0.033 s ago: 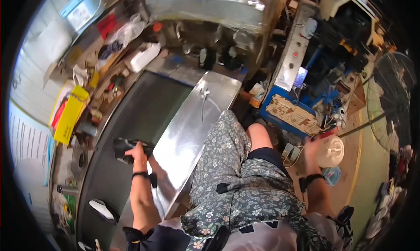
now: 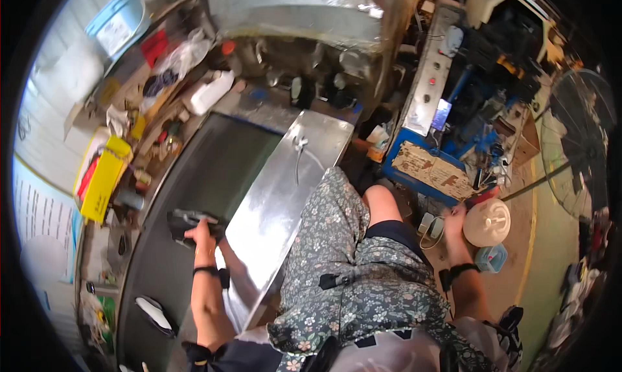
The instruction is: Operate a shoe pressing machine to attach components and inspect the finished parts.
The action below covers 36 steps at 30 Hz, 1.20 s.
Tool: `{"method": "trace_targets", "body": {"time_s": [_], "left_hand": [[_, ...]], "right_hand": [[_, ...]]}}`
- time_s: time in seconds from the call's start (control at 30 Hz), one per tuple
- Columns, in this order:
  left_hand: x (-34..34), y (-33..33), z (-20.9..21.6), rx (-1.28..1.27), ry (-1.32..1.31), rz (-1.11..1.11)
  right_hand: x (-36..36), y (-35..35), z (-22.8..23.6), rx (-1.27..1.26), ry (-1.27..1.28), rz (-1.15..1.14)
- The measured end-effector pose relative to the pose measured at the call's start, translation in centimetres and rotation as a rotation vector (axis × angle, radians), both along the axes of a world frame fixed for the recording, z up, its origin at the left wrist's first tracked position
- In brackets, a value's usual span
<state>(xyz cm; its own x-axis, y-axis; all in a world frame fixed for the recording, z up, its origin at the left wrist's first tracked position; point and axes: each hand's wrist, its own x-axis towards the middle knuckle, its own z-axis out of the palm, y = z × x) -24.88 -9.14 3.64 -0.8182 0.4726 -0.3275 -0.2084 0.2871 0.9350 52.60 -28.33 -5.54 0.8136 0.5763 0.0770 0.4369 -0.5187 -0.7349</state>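
My left hand (image 2: 202, 232) is closed on the near end of a dark shoe (image 2: 184, 224), grey along its top edge, over the black conveyor belt (image 2: 214, 164). My fingers partly cover it, and its shape is not sharp. Nearer to me on the same belt lies a black-and-white shoe (image 2: 155, 313). My right hand (image 2: 455, 221) is low on the right, between the corner of the blue machine (image 2: 424, 168) and a cream plastic jug (image 2: 486, 223). Its fingers are smeared, and I cannot make out anything in them.
A shiny metal plate (image 2: 272, 190) runs beside the belt, left of my floral apron (image 2: 363, 281). Beyond the belt, a cluttered shelf holds a yellow box (image 2: 107, 181) and a white bottle (image 2: 212, 92). A large fan (image 2: 576, 145) and a light-blue container (image 2: 492, 258) stand at right.
The whole view has shifted slightly. The dark shoe in my left hand has tilted a little, showing more grey on top. My right hand has moved slightly left and looks less blurred.
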Motion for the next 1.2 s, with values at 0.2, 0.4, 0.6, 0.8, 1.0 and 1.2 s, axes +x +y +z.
{"method": "trace_targets", "body": {"time_s": [0.2,0.4,0.6,0.8,1.0,1.2], "left_hand": [[3.4,-8.2,11.5,0.388,-0.817,-0.67],[16.2,-15.1,13.0,0.288,-0.319,-1.168],[26.2,-13.9,14.1,0.307,0.101,-1.676],[29.9,-9.0,13.4,0.536,0.026,-1.521],[29.9,-7.0,14.1,0.401,-0.64,-1.382],[31.6,-6.6,14.4,0.196,-0.539,-1.257]], "right_hand": [[-16.6,6.8,9.9,0.318,0.326,0.81],[-28.3,13.6,22.4,0.645,0.862,1.205],[-29.8,8.7,25.6,0.307,0.125,1.139],[-28.9,9.9,23.7,0.478,0.006,1.26],[-28.8,9.1,25.3,0.237,0.039,1.233],[-29.5,7.2,26.7,0.496,-0.061,1.339]]}}
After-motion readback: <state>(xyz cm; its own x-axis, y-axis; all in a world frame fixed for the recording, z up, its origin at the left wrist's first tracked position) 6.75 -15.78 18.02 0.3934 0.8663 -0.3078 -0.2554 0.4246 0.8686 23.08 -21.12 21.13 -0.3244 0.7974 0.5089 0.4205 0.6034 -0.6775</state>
